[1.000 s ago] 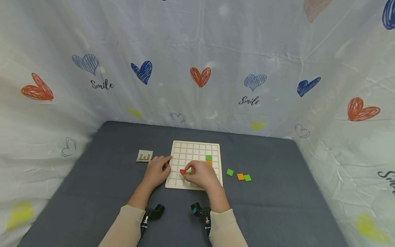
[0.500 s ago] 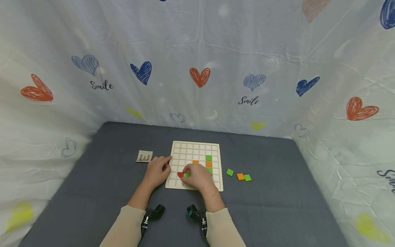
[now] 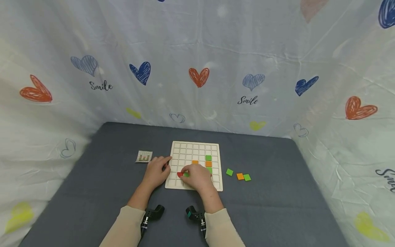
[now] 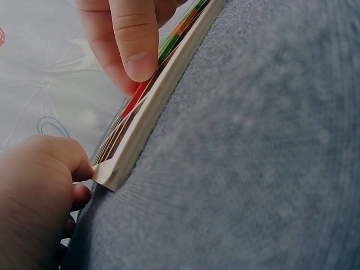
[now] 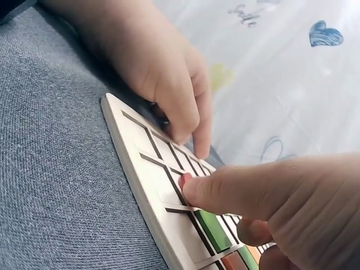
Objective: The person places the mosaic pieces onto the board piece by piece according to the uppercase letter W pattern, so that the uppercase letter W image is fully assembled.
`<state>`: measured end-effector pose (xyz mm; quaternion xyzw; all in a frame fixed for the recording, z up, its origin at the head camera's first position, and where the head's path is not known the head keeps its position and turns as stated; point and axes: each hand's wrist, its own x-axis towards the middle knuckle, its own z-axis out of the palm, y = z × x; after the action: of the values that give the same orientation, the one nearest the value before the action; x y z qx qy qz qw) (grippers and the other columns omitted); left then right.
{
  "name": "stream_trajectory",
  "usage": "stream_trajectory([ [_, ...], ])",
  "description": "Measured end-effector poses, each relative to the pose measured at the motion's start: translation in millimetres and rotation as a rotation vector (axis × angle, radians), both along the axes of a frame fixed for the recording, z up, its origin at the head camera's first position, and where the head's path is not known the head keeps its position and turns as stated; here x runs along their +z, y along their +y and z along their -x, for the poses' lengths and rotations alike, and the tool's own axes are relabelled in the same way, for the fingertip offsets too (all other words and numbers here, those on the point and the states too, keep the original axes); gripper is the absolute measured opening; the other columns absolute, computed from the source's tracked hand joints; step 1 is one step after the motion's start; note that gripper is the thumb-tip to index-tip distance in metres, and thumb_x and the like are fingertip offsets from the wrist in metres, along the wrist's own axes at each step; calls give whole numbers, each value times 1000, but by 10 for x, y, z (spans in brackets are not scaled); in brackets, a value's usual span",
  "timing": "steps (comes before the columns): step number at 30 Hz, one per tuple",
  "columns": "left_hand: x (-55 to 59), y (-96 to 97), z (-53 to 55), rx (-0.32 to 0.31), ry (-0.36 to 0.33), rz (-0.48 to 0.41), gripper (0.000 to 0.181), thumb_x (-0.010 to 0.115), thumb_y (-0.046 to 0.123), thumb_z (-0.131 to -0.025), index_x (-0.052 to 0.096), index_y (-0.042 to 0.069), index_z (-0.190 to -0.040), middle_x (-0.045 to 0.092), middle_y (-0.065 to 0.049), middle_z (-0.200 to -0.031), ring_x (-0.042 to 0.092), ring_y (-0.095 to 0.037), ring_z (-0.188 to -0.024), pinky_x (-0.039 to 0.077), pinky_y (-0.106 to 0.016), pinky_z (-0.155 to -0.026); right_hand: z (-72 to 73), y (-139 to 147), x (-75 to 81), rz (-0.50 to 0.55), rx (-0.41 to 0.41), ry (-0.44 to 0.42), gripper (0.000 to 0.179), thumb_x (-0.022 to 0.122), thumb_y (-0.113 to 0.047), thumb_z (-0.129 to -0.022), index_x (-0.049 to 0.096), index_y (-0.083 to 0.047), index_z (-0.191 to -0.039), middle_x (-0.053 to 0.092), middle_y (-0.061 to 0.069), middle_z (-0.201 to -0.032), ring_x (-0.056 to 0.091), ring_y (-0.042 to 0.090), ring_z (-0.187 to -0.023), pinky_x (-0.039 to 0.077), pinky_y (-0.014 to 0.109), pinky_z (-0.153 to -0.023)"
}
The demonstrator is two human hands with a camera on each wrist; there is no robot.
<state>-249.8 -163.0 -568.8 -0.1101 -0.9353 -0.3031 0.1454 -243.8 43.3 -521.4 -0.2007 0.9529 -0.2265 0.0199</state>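
Note:
A pale wooden grid board [image 3: 189, 151] lies on the table under both hands. My right hand [image 3: 199, 176] pinches a small red tile [image 3: 180, 175] between thumb and forefinger, low on the board's left side; in the right wrist view the thumb [image 5: 230, 188] covers most of it. Right beside it sits a green tile [image 5: 214, 229]. Green [image 3: 208, 157] and orange tiles [image 3: 208, 164] stand in a column on the right, with an orange tile [image 3: 195, 162] further left; the hand hides some cells. My left hand [image 3: 156, 170] rests its fingers against the board's left edge.
To the board's right lie a loose green tile [image 3: 229, 172], an orange tile [image 3: 240, 176] and another green tile [image 3: 247, 177]. A small printed pattern card [image 3: 144, 156] lies to the left. Behind the grey table [image 3: 265, 154] hangs a heart-printed curtain [image 3: 222, 99].
My right hand has moved slightly left and nearer with the red tile, lowering it to the board beside the green tile. Over the last half second it barely moves. The left hand stays put.

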Motion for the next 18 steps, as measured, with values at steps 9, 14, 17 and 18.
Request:
stream_trajectory([
  [9, -7, 11, 2, 10, 0, -7, 38, 61, 7, -95, 71, 5, -131, 44, 6, -73, 33, -16, -68, 27, -39, -71, 44, 201, 74, 117, -9, -96, 31, 76, -37, -91, 79, -19, -117, 52, -7, -61, 43, 10, -51, 36, 29, -49],
  [14, -5, 8, 9, 14, -25, 0, 39, 59, 9, -95, 70, 6, -132, 44, 6, -73, 35, -17, -69, 27, -40, -72, 78, 452, 131, 235, -46, -127, 32, 76, -32, -93, 77, -15, -120, 42, -6, -59, 33, 12, -49, 29, 30, -50],
  [17, 4, 5, 11, 12, -39, 3, 39, 59, 10, -95, 70, 6, -133, 45, 5, -74, 35, -17, -70, 28, -40, -72, 89, 606, 166, 286, -88, -146, 32, 75, -31, -94, 76, -15, -122, 38, -3, -60, 30, 14, -49, 26, 31, -49],
  [18, 9, 4, 11, 11, -40, 2, 39, 59, 10, -96, 70, 7, -133, 45, 5, -74, 35, -18, -70, 28, -40, -72, 91, 653, 181, 301, -104, -149, 33, 75, -30, -94, 76, -14, -123, 39, -2, -60, 30, 15, -48, 26, 32, -49],
])
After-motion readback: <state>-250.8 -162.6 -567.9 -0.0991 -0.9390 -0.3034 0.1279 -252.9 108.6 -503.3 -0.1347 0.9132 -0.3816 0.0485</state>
